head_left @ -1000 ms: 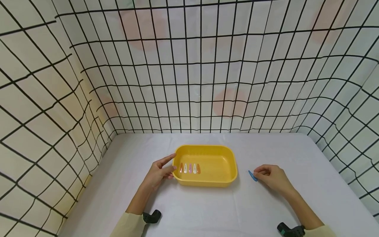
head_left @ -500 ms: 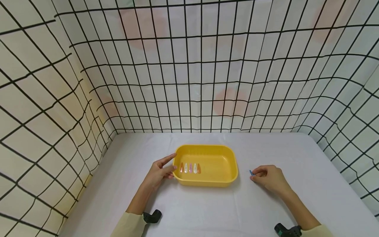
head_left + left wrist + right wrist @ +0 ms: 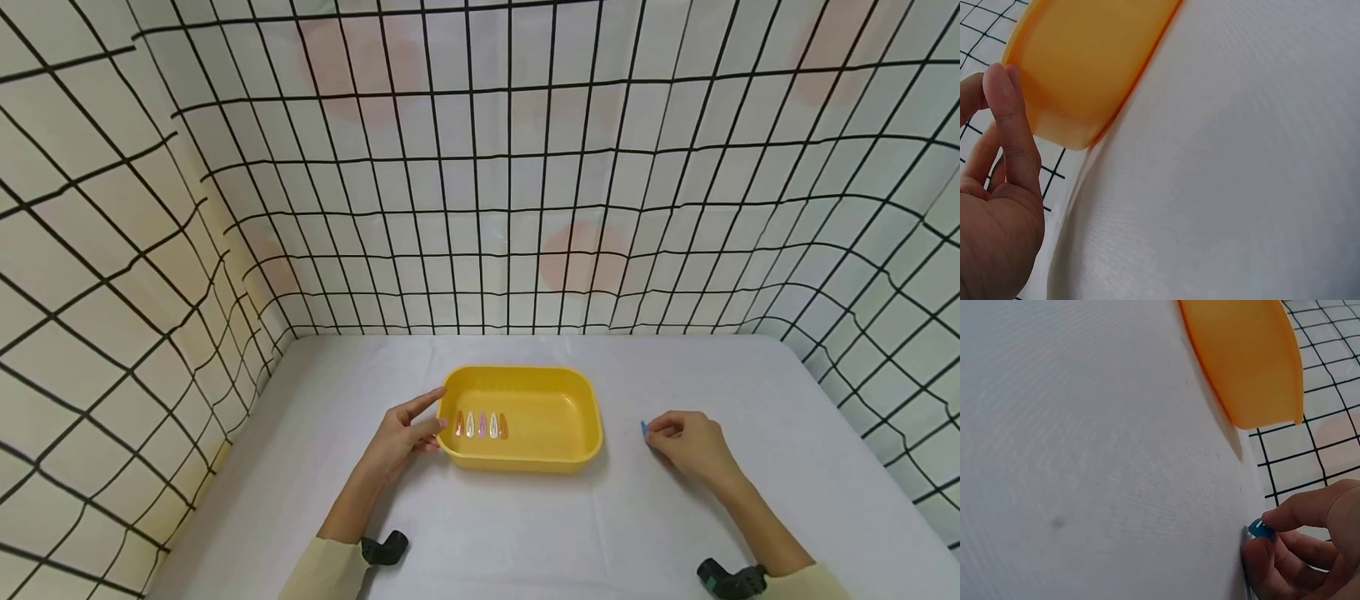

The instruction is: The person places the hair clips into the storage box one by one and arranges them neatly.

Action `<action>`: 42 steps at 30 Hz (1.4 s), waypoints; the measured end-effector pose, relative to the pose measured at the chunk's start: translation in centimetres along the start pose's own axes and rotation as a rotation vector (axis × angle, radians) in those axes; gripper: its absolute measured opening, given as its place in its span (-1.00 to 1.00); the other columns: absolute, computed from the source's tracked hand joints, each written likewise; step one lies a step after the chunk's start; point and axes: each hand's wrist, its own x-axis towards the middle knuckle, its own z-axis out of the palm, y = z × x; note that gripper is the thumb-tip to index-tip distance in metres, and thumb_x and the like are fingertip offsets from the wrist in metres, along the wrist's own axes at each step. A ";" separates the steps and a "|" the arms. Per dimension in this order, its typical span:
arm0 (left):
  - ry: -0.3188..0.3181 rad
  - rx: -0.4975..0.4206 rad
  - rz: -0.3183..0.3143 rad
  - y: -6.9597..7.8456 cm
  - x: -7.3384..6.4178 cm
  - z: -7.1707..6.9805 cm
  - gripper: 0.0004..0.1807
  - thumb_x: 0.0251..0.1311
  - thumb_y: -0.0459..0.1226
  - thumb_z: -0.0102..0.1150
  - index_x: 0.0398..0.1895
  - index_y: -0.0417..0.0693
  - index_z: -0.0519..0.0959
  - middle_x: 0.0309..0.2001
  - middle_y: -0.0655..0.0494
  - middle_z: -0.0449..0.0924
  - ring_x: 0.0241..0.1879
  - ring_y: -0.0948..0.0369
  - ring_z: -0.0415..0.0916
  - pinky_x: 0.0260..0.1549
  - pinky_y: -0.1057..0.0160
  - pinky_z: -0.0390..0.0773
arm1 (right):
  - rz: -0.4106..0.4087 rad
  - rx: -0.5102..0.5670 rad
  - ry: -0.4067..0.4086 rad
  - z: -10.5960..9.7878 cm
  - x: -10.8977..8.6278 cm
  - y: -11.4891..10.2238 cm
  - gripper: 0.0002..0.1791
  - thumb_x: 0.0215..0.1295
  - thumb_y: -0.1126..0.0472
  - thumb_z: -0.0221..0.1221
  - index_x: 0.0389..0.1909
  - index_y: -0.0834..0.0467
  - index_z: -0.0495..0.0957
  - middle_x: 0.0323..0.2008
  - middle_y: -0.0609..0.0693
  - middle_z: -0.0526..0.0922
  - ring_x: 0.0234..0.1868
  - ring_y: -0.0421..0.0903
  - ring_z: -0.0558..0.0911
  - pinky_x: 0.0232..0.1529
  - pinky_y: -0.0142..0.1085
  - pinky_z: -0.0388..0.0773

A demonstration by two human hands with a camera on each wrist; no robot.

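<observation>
My left hand point(image 3: 406, 435) grips the left end of a yellow plastic tray point(image 3: 517, 464), thumb over the rim and index finger reaching along the outside. In the left wrist view the thumb point(image 3: 1007, 103) lies at the tray's edge. A row of several snap hair clips point(image 3: 482, 425), orange, white and purple, lies in the tray's left half. To the right of the tray, my right hand point(image 3: 693, 450) pinches a blue hair clip point(image 3: 644, 428) between thumb and index finger, close over the cloth. Most of that clip is hidden by the fingers; its blue end point(image 3: 1261, 529) shows in the right wrist view.
A white cloth point(image 3: 525, 533) covers the table. Black grid netting point(image 3: 510, 192) over pale walls rises behind the table and along both sides. Each wrist wears a black camera, such as the left wrist's camera point(image 3: 386, 548).
The blue hair clip has turned within the right hand's fingers and shows less now. The right hand dipped slightly left, then came back right. Left hand and tray have stayed put.
</observation>
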 end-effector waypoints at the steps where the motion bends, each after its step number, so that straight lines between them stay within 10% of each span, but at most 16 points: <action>1: -0.001 0.001 0.001 0.0 0.0 0.0 -0.32 0.21 -0.40 0.36 0.42 0.13 0.51 0.53 0.06 0.31 -0.59 0.26 0.57 -0.51 0.44 0.66 | 0.006 0.016 -0.003 0.0 0.1 0.0 -0.78 0.33 0.16 0.29 -0.15 0.24 0.69 -0.40 -0.04 0.74 -0.44 -0.16 0.65 -0.38 -0.33 0.54; 23: -0.006 -0.024 -0.005 0.0 0.1 0.0 -0.34 0.21 -0.43 0.35 0.41 0.12 0.53 0.50 0.09 0.36 -0.60 0.28 0.55 -0.52 0.44 0.65 | 0.005 0.458 -0.075 -1.3 2.0 -4.0 -0.52 0.46 0.16 0.24 0.23 0.38 0.46 -0.15 0.16 0.68 -0.32 -0.14 0.79 -0.16 -0.28 0.78; 42: -0.005 0.055 0.005 0.1 0.2 -0.1 -0.31 0.17 -0.40 0.38 0.42 0.10 0.52 0.43 -0.03 0.42 -0.59 0.24 0.55 -0.50 0.41 0.68 | -0.095 0.596 -0.203 1.9 3.6 -10.8 -0.58 0.37 0.28 0.29 0.17 0.36 0.50 -0.21 0.23 0.69 -0.34 0.00 0.78 -0.09 -0.01 0.77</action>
